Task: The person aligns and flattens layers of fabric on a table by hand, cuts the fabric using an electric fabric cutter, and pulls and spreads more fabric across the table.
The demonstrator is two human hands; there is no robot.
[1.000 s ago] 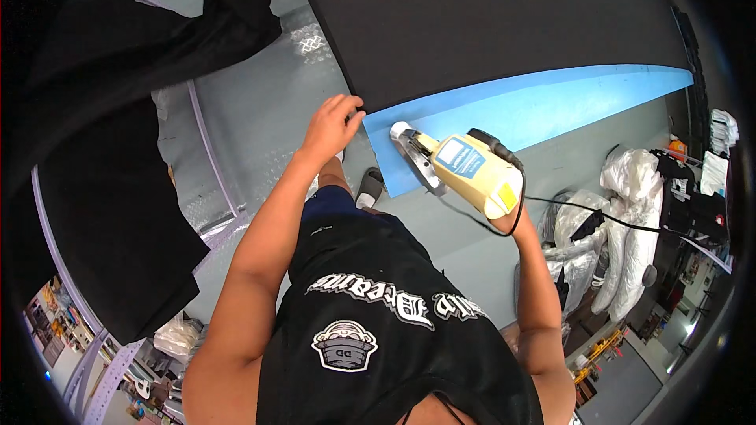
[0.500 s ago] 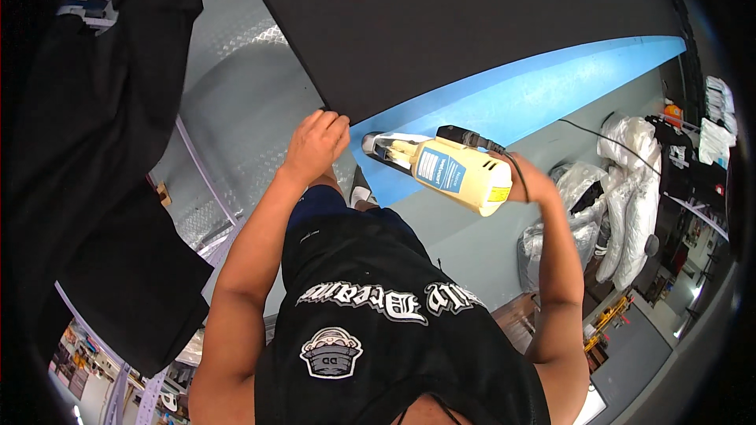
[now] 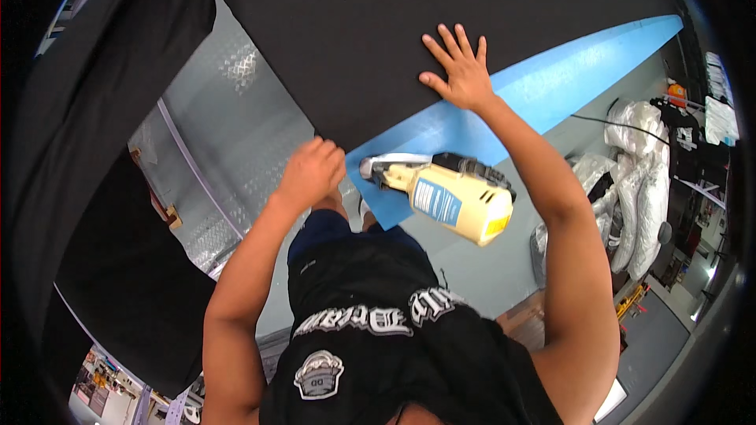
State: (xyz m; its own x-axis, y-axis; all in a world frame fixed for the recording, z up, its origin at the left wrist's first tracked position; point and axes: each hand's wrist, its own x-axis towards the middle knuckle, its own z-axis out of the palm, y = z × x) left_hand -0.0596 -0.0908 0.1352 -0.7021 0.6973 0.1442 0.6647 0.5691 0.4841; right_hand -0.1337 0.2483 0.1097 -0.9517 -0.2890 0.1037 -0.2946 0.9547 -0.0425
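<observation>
A large black sheet (image 3: 441, 8) lies over a long blue table top (image 3: 551, 86). My left hand (image 3: 313, 171) is curled at the sheet's near corner, fingers closed on its edge. Further up, my right hand (image 3: 461, 71) presses flat on the black sheet with its fingers spread, holding nothing. A yellow electric hand tool (image 3: 449, 197) with a black handle and a white nose rests free on the blue top's near corner, between my two arms. Its power cable (image 3: 606, 122) runs off to the right.
Grey diamond-plate flooring (image 3: 236, 126) shows to the left of the table. More black fabric (image 3: 94, 189) hangs along the left side. White plastic-wrapped bundles (image 3: 638, 189) pile up on the floor at the right, near cluttered shelves (image 3: 709, 134).
My right hand has let go of the yellow tool and moved up onto the black sheet, palm down. The tool now lies on the blue corner. My left hand stays at the sheet's corner.
</observation>
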